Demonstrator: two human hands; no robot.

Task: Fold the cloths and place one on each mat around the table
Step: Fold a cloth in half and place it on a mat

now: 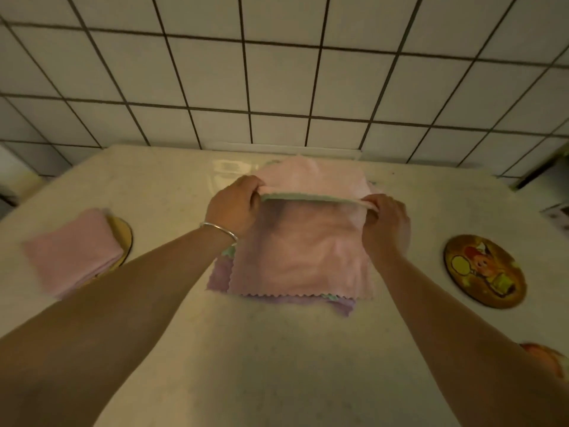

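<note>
A pink cloth (304,257) lies on top of a small pile in the middle of the white table (277,349), with purple and green cloths showing under it. My left hand (234,208) and my right hand (386,223) each pinch a far corner of the pink cloth, lifted and turned back toward me, so a green-edged fold line runs between them. A folded pink cloth (72,251) rests on a round mat (123,235) at the left. A bare round picture mat (485,271) lies at the right.
Part of another mat (545,359) shows at the lower right edge behind my right arm. A white tiled wall (277,72) rises right behind the table's far edge. A small box (557,214) sits at the right edge.
</note>
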